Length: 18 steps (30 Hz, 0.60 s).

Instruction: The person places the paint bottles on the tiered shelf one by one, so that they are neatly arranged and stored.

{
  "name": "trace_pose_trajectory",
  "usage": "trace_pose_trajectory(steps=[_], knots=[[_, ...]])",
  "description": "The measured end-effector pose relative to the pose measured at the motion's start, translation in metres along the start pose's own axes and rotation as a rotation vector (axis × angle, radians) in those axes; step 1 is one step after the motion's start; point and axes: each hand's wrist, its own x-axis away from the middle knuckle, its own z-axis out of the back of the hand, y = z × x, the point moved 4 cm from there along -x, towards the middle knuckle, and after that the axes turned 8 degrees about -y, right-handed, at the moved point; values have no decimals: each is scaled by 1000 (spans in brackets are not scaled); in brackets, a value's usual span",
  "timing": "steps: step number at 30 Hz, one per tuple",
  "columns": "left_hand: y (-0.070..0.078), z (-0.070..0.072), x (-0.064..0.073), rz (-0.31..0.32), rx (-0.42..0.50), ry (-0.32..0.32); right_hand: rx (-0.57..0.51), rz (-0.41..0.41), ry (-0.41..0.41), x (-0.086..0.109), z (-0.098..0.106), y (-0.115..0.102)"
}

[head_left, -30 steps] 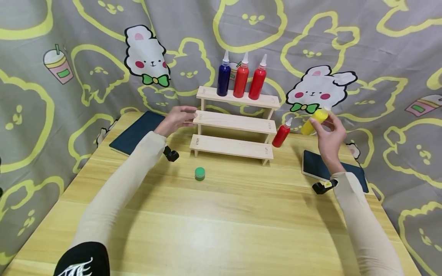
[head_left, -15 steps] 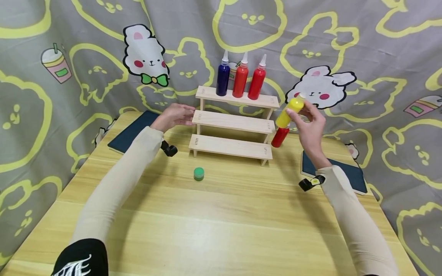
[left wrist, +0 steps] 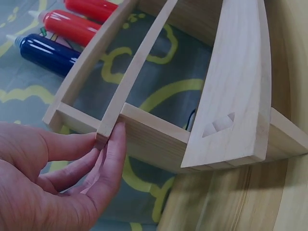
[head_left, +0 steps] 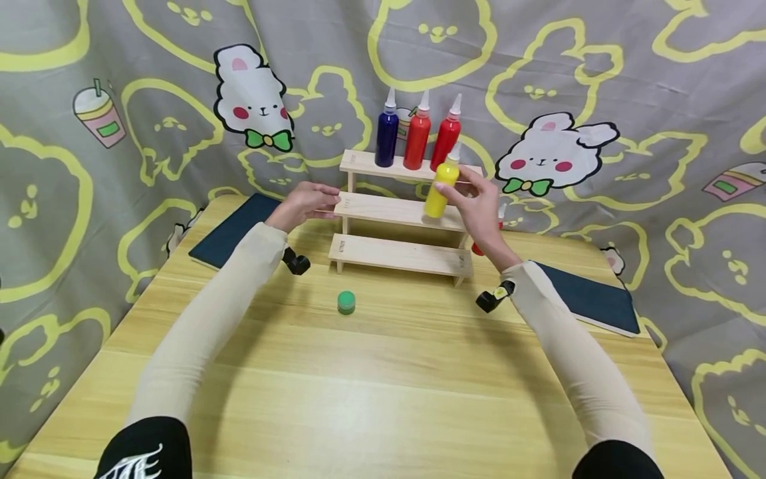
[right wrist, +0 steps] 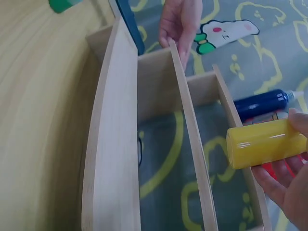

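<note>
My right hand (head_left: 481,203) grips a yellow squeeze bottle (head_left: 441,191) with a white nozzle, held nearly upright at the middle tier of a three-tier wooden shelf (head_left: 401,256). In the right wrist view the bottle's base (right wrist: 232,148) shows apart from the boards beside it. My left hand (head_left: 305,205) pinches the left end of the middle tier between thumb and fingers, as the left wrist view shows. On the top tier stand a dark blue bottle (head_left: 387,136) and two red bottles (head_left: 417,141). Another red bottle (head_left: 479,249) stands right of the shelf, mostly hidden behind my right hand.
A small green-lidded jar (head_left: 346,302) sits on the wooden table (head_left: 359,399) in front of the shelf. Dark flat boards lie at the left (head_left: 236,229) and right (head_left: 589,296). A patterned grey curtain (head_left: 335,40) hangs close behind.
My right hand has carried the yellow bottle leftward from the table's right side to the middle tier, turning it more upright. The left hand has stayed on the shelf's end.
</note>
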Motion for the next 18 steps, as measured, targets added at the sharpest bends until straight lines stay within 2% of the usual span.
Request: trace_pose_trajectory(steps=[6, 10, 18], knots=[[0, 0, 0, -20, -21, 18, -31, -31, -3, -15, -30, 0], [0, -2, 0, -20, -6, 4, -66, -44, -12, -21, -47, 2], [0, -1, 0, -20, 0, -13, -31, 8, -65, -31, -82, 6]])
